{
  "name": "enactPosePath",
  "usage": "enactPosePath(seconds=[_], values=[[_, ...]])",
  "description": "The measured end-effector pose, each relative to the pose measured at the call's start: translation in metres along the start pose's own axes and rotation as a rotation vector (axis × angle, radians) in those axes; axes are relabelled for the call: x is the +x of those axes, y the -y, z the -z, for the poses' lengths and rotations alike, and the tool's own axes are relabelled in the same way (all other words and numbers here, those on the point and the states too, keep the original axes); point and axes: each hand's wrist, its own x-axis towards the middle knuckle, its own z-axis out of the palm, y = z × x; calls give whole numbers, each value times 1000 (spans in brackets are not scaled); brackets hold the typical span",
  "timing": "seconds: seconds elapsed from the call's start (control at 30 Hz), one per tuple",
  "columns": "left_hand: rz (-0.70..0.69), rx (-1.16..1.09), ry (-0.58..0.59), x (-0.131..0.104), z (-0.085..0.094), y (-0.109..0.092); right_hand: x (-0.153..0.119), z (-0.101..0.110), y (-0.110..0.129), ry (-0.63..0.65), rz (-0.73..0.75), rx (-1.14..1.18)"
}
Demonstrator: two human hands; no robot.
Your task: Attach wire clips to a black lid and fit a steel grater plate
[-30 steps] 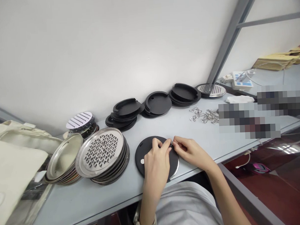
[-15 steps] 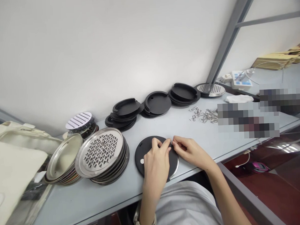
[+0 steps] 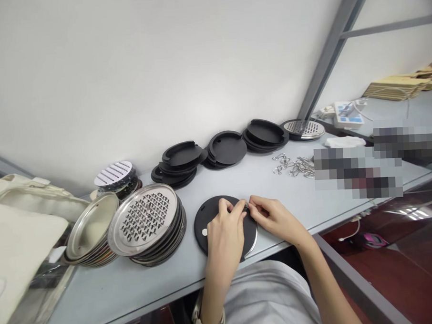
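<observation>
A round black disc (image 3: 213, 207) lies on the table near its front edge, with a shiny metal rim along its right side and a white spot at its left. Over the disc rests my left hand (image 3: 226, 231), its fingers bent and pinched at the upper right rim. My right hand (image 3: 272, 216) meets it there, thumb and forefinger pressed together at a small metal piece (image 3: 246, 205). The fingertips mostly hide that piece, and which hand grips it is hard to tell.
Left of the disc are stacked metal graters (image 3: 143, 220) and metal dishes (image 3: 92, 227). Black holders (image 3: 227, 148) line the wall. Small metal clips (image 3: 301, 168) lie behind my right hand. A cream bag (image 3: 26, 237) is at far left; a frame post (image 3: 326, 57) stands at right.
</observation>
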Motion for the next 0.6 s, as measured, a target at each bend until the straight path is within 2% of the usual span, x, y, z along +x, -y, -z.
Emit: enactPosePath(seconds=[0.6], values=[[-12,-5,-24,0,-2,1,0,0,0,8,-4,8]])
